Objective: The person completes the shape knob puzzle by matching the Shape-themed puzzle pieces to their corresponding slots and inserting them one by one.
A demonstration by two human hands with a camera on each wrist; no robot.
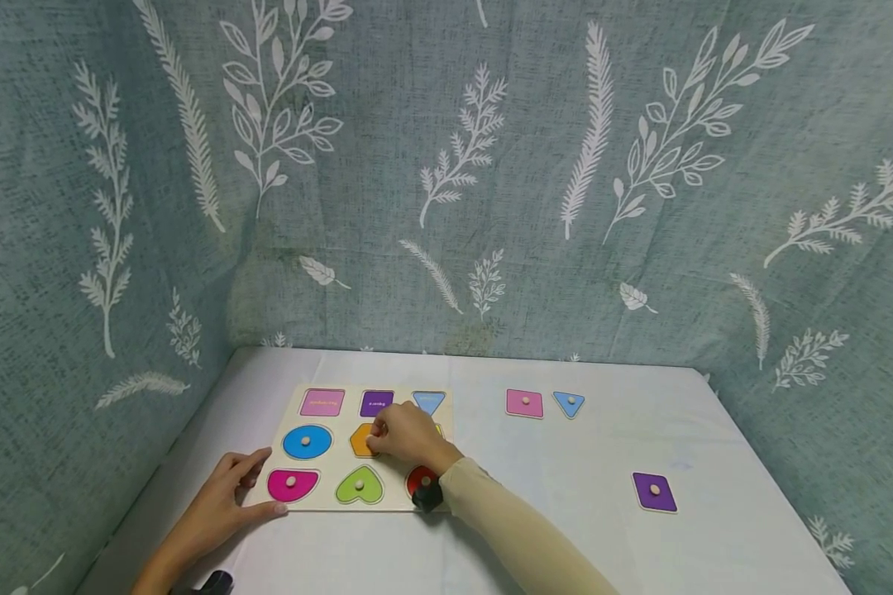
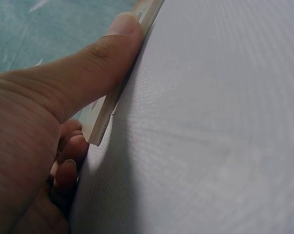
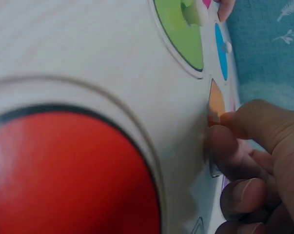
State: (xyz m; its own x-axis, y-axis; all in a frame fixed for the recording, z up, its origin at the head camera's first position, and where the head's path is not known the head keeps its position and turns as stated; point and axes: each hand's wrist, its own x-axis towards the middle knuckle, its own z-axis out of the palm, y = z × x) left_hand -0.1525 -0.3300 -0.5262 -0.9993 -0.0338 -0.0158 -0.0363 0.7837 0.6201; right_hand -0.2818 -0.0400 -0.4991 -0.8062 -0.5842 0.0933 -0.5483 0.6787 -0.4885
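Observation:
A wooden knob puzzle board [image 1: 326, 487] lies flat on the white table. My left hand [image 1: 212, 506] holds its near left corner, thumb along the front edge and fingers at the left side; the left wrist view shows the thumb [image 2: 95, 61] against the board's edge. With thumb and forefinger, my right hand [image 1: 409, 434] pinches the orange hexagon piece [image 1: 360, 440] at its knob, in the middle of the board. That piece appears to sit in its slot, the knob hidden by the fingers. The yellow shape behind the hand is mostly covered.
The board holds a blue oval [image 1: 307, 443], magenta semicircle [image 1: 293, 486], green heart [image 1: 360, 485] and red piece [image 1: 421, 478]. Its far row shows printed recesses. To the right lie a pink rectangle [image 1: 524, 403], blue triangle [image 1: 569, 403] and purple square [image 1: 654, 492]. Patterned cloth surrounds the table.

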